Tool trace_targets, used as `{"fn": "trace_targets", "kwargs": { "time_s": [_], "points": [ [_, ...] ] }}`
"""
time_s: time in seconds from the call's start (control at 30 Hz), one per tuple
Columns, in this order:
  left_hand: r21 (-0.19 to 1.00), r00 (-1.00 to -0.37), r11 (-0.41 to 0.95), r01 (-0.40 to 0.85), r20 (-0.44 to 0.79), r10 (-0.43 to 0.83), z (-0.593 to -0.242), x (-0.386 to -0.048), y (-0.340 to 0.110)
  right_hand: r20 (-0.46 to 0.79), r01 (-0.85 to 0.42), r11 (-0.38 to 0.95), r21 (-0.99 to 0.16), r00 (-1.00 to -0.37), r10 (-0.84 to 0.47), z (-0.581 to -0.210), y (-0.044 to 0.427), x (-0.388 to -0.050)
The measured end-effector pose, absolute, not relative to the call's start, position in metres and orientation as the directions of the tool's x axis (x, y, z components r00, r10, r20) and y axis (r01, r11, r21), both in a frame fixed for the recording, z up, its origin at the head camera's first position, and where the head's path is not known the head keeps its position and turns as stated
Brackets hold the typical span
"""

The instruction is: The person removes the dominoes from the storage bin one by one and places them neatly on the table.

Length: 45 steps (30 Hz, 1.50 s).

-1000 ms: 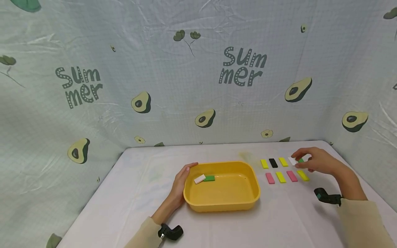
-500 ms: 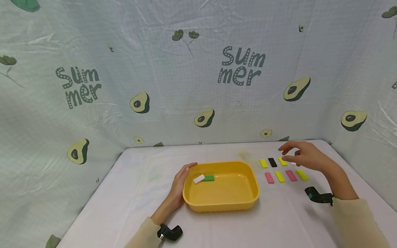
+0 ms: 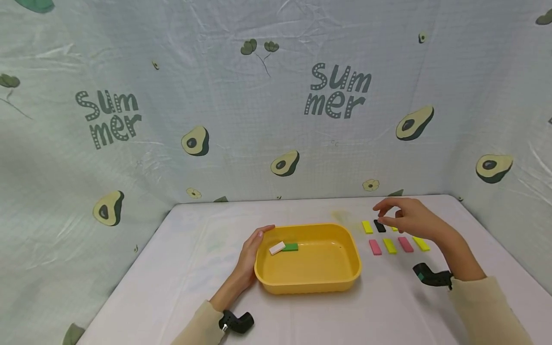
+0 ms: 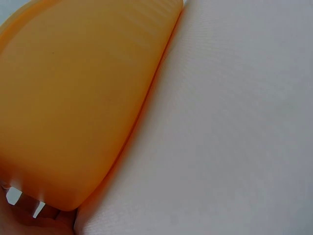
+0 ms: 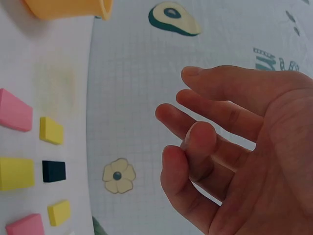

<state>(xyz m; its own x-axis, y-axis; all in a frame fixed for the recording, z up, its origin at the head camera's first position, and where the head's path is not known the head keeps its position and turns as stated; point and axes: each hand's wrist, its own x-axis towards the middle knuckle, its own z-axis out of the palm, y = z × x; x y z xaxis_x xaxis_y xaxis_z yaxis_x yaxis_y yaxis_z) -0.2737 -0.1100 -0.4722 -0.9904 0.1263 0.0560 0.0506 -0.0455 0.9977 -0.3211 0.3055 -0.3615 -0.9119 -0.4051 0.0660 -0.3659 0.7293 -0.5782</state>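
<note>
A shallow yellow plastic tray [image 3: 308, 289] stands mid-table, with a white block [image 3: 277, 247] and a green block [image 3: 291, 247] inside. My left hand [image 3: 250, 254] holds its left side, fingers bent round the back corner; the left wrist view shows the tray wall [image 4: 88, 98] close up. Over the back row of small flat blocks hovers my right hand [image 3: 411, 219], fingertips near a black block [image 3: 379, 226]. In the right wrist view nothing is between the loosely bent fingers of the right hand [image 5: 234, 142]. The right hand hides the back row's right end.
Left of the black block lies a yellow block [image 3: 367, 227]. In the front row are a pink block [image 3: 375, 247], a yellow block [image 3: 390, 246], another pink block [image 3: 405, 244] and another yellow block [image 3: 420, 244]. A printed cloth [image 3: 241, 105] hangs behind the table.
My right hand has moved left along the back row, from beside the white and green blocks to above the black one. The left hand and tray have stayed in place.
</note>
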Motion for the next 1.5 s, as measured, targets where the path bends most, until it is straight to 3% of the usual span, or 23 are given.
{"fn": "trace_targets", "kwargs": {
  "time_s": [0.4,0.9,1.5],
  "points": [
    [0.998,-0.991,-0.034,0.049,0.053,0.124,-0.472,-0.273,-0.111,0.089,-0.426,0.679,-0.598,-0.877,-0.472,-0.358,0.28,-0.313],
    [0.997,-0.989,-0.041,0.06,0.065,0.135,-0.471,-0.275,-0.11,0.154,-0.578,0.583,-0.571,-0.773,-0.616,-0.359,0.224,-0.302],
    [0.997,-0.991,-0.004,0.072,0.072,0.113,-0.473,-0.274,-0.111,0.083,-0.63,0.551,-0.547,-0.696,-0.713,-0.372,0.137,-0.295]
  ]
}}
